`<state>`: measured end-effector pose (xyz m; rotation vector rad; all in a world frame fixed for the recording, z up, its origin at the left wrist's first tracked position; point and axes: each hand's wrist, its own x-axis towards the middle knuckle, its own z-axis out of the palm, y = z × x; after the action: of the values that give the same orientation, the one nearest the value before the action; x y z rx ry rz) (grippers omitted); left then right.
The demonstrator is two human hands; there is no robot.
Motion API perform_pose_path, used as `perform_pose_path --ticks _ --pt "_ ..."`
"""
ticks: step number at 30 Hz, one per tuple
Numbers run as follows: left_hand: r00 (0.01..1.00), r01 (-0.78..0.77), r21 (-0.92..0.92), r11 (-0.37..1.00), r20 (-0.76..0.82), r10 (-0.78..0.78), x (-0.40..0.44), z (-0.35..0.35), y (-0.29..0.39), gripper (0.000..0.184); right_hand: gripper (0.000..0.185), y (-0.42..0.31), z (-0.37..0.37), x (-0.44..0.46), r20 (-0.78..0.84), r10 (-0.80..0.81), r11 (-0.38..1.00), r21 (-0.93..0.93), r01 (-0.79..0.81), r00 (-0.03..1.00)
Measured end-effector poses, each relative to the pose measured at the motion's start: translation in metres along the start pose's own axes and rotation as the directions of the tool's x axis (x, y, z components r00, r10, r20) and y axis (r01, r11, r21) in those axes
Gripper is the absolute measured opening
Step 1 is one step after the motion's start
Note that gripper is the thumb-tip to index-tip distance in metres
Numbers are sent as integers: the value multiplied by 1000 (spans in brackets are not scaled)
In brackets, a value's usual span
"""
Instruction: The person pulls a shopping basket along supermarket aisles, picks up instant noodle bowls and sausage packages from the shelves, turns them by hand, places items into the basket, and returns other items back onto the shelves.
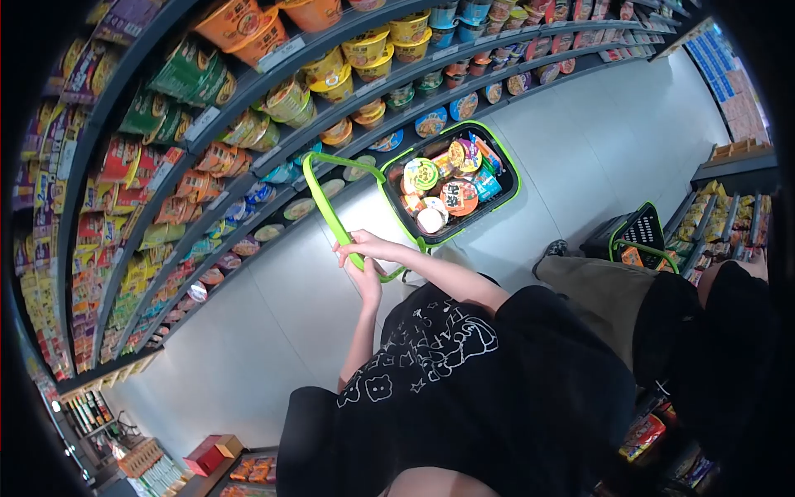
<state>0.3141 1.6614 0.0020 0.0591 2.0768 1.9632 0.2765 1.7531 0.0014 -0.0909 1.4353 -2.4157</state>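
My left hand (367,280) and my right hand (366,247) are together on the bright green handle (324,195) of a shopping basket, both closed around its bar near the lower end. The dark basket with a green rim (515,197) is in front of me, over the pale floor. Inside it are a green-lidded cup (421,173), an orange instant noodle bowl (459,198), a purple-and-yellow cup (464,155), a white round lid (431,220) and blue packets (487,185). Parts of my fingers are hidden behind the handle.
Curved shelves (248,87) of noodle cups and packets run along the left and top. At the right stands another person in khaki trousers (600,286), beside a second dark basket (633,234) with a green handle. Snack shelves (712,219) stand beyond.
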Motion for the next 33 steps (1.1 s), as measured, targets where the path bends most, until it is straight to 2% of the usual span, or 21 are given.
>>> perform_pose_path --ticks 1,3,6,7,12,14,18,20,27,30,33 --pt "1000 12 -2 1000 -13 -12 -2 -6 -5 18 29 -1 5 0 8 15 1000 5 -15 1000" --pt "995 5 -107 994 -98 -16 -3 -16 -12 14 32 -6 14 1 27 248 966 -86 -245 968" --pt "996 52 -148 988 -62 -62 -9 -44 -29 12 32 9 32 9 61 336 933 -161 -323 940" --pt "984 12 -153 988 -172 -39 -14 -44 -23 12 31 15 39 11 51 339 930 -169 -326 939" --pt "965 -15 -132 991 -262 -21 -27 -75 -52 12 34 32 64 17 100 413 893 -239 -381 905" --pt "954 -39 -139 989 -299 -4 -30 -85 -58 14 34 52 67 27 170 467 875 -230 -426 868" --pt "941 -18 -125 992 -337 -25 -33 -98 -70 16 32 73 80 33 106 419 896 -208 -392 902" --pt "943 120 -130 984 -295 -153 -32 -99 -71 14 31 64 74 32 95 490 861 -208 -464 867" --pt "959 96 -170 981 -250 -137 -18 -60 -55 17 32 71 37 28 74 449 877 -226 -423 891" --pt "971 118 -128 985 -193 -142 -9 -47 -54 21 33 71 18 27 60 438 882 -221 -416 897" --pt "985 101 -141 985 -126 -119 0 -35 -67 14 34 61 0 24 55 444 879 -218 -423 894"
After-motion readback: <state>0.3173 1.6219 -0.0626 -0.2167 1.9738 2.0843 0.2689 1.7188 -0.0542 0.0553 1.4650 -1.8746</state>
